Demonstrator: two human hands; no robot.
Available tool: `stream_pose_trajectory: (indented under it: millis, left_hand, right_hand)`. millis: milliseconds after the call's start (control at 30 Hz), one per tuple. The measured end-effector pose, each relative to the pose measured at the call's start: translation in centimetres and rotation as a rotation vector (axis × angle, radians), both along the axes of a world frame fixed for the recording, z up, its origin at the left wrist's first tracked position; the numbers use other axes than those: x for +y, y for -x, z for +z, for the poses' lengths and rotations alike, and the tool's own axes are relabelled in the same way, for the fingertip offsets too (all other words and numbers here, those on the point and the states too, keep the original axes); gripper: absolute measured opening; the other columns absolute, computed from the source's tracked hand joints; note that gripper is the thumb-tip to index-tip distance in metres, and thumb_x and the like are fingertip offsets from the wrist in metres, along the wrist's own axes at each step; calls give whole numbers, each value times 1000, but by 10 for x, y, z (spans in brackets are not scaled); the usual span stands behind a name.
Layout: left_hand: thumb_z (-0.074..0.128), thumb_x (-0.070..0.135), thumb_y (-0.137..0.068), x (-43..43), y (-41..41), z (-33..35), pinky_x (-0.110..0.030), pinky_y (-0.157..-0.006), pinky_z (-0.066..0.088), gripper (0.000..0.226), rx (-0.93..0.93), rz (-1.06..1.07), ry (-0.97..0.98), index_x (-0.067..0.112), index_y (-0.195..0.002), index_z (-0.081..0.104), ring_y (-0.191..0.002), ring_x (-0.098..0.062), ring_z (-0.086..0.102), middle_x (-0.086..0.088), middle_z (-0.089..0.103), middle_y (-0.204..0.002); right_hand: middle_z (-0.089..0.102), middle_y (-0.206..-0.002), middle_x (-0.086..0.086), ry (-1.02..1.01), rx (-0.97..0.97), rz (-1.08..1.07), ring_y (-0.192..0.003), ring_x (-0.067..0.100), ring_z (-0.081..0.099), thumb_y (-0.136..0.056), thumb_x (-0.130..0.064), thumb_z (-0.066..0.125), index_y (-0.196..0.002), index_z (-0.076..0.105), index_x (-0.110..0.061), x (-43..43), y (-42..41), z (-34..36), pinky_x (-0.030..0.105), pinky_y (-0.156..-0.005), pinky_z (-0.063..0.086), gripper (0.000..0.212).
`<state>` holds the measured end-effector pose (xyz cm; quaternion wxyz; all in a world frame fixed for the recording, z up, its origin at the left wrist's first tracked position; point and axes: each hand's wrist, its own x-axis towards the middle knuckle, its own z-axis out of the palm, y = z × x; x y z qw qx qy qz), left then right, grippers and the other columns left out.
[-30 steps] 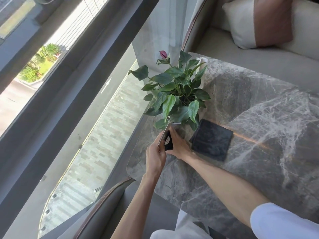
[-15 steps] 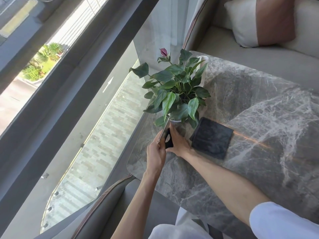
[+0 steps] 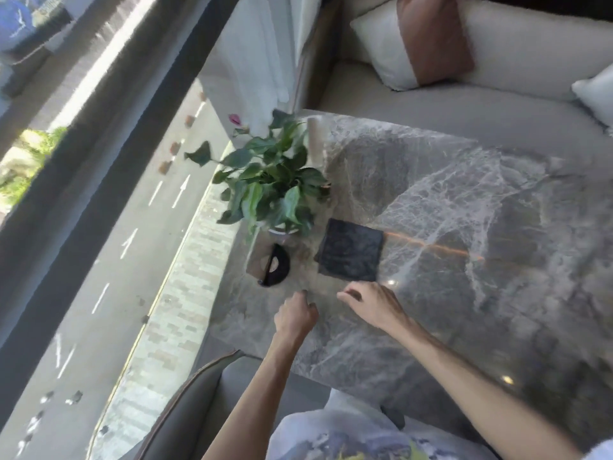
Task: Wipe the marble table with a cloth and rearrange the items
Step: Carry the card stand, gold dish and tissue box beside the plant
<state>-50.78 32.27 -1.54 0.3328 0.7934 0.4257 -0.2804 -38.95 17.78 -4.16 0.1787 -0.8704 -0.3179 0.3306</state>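
Note:
A grey marble table [image 3: 447, 200] fills the right of the view. On its left side a leafy green potted plant [image 3: 268, 187] stands near the window edge. A dark folded cloth [image 3: 350, 250] lies flat just right of the pot. A small black stand-like object [image 3: 273, 266] rests on the table in front of the pot. My left hand [image 3: 293, 315] hovers below that object with its fingers curled in and nothing in it. My right hand [image 3: 371, 302] is below the cloth, fingers spread, touching nothing. The frame is blurred.
A cream sofa [image 3: 431, 104] with a white-and-brown cushion [image 3: 414, 44] runs behind the table. A grey chair arm [image 3: 199, 393] sits at the table's near left corner. A floor-to-ceiling window [image 3: 99, 161] borders the left.
Both hands have let go of the small black object and drawn back toward me; it now sits alone in front of the pot. The camera has swung.

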Motion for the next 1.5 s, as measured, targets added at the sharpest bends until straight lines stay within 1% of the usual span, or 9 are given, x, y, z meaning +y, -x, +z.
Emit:
stream_pose_trajectory:
  millis: [100, 267, 600, 733, 933, 1100, 1333, 1433, 1500]
  left_hand:
    - [43, 26, -94, -47, -27, 10, -40, -96, 47, 40, -37, -128, -20, 20, -132, 54, -118, -34, 59, -11, 62, -129]
    - [44, 35, -96, -135, -78, 28, -39, -93, 48, 35, -98, -450, -100, 21, -125, 59, -115, -34, 61, -10, 65, -125]
    - [40, 45, -99, -370, -179, 35, -39, -95, 47, 39, -197, -753, -85, 23, -125, 59, -117, -30, 61, -7, 65, -127]
    - [43, 43, -97, -484, -209, 39, -38, -93, 50, 34, -191, -715, -44, 28, -121, 62, -116, -28, 62, -4, 69, -122]
    - [43, 35, -95, -610, -259, 52, -37, -89, 51, 28, -223, -745, -55, 28, -109, 65, -107, -33, 65, -7, 72, -112]
    - [46, 31, -93, -690, -291, 52, -38, -85, 52, 26, -292, -791, -36, 26, -108, 67, -106, -36, 65, -10, 72, -111]
    - [48, 23, -93, -785, -330, 14, -36, -91, 49, 29, -187, -699, 105, 20, -113, 69, -110, -34, 64, -12, 71, -115]
    - [50, 20, -93, -823, -350, -12, -37, -94, 53, 29, -133, -620, 173, 13, -112, 70, -109, -32, 65, -13, 70, -117]
    - [50, 19, -93, -846, -363, -27, -38, -96, 52, 31, -112, -553, 216, 5, -114, 68, -111, -31, 64, -15, 69, -119]
  right_hand:
    - [69, -89, -9, 46, -42, -88, -86, 17, 67, -89, -59, 49, -87, 64, -27, -76, -8, 16, 32, -68, 50, 36]
    - [63, -118, -13, 94, -85, -258, -104, 14, 64, -91, -57, 51, -110, 64, -34, -205, -28, 39, 33, -79, 52, 33]
    - [73, -99, -14, 41, -30, -764, -95, 7, 68, -88, -52, 58, -101, 68, -33, -487, -77, 64, 31, -82, 53, 25]
    - [73, -109, -10, -42, 3, -893, -102, 9, 68, -91, -40, 60, -108, 70, -26, -611, -107, 64, 25, -82, 49, 24]
    - [72, -110, -13, -117, -18, -1009, -103, 4, 67, -91, -44, 56, -107, 68, -30, -735, -126, 68, 33, -89, 54, 24]
    - [72, -109, -14, -144, -19, -1091, -100, 3, 67, -91, -46, 56, -107, 68, -31, -798, -136, 66, 33, -90, 54, 26]
    - [74, -102, -2, -205, 48, -1319, -100, 16, 68, -86, -51, 54, -106, 70, -21, -877, -184, 34, 37, -89, 53, 39]
    - [72, -113, 7, -143, 98, -1383, -109, 24, 65, -93, -35, 57, -114, 68, -15, -899, -217, 10, 35, -94, 49, 31]
    - [68, -121, 9, -120, 187, -1430, -115, 26, 62, -93, -36, 56, -126, 61, -13, -909, -239, -12, 36, -100, 46, 41]
